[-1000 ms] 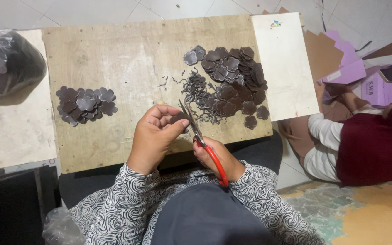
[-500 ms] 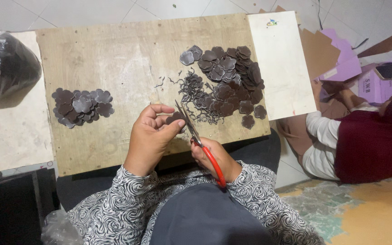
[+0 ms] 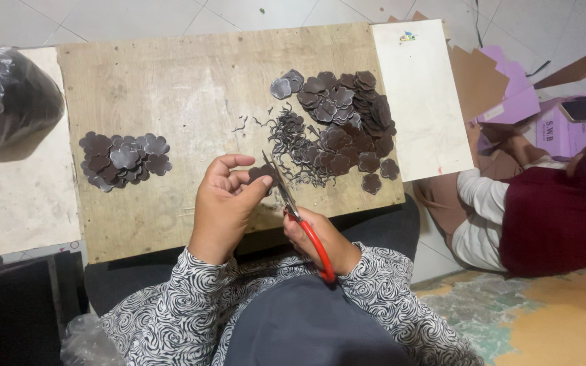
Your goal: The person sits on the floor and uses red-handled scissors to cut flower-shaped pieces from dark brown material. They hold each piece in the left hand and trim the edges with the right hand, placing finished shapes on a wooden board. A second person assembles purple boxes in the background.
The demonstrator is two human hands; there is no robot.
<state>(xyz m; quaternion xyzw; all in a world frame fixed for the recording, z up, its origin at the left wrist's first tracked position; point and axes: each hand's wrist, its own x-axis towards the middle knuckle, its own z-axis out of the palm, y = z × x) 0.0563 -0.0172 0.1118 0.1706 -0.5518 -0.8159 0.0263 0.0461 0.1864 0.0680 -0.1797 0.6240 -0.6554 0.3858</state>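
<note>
My left hand (image 3: 222,203) pinches a small dark brown flower-shaped piece (image 3: 264,175) above the near edge of a wooden board (image 3: 191,81). My right hand (image 3: 320,237) grips red-handled scissors (image 3: 293,207), whose blades meet the piece at its right side. A pile of brown flower pieces (image 3: 347,122) lies at the board's right, with thin dark trimmings (image 3: 293,146) scattered beside it. A smaller heap of similar flower pieces (image 3: 123,159) sits at the board's left.
A dark plastic bag (image 3: 8,98) of pieces rests on a pale slab at far left. A white panel (image 3: 422,102) adjoins the board's right edge. Another person (image 3: 537,210) in dark red sits on the floor at right, near purple and brown cardboard (image 3: 510,95).
The view has shifted slightly. My hands stay near the board's front edge, with the flower piece turned a little between the fingers and the scissors still at it.
</note>
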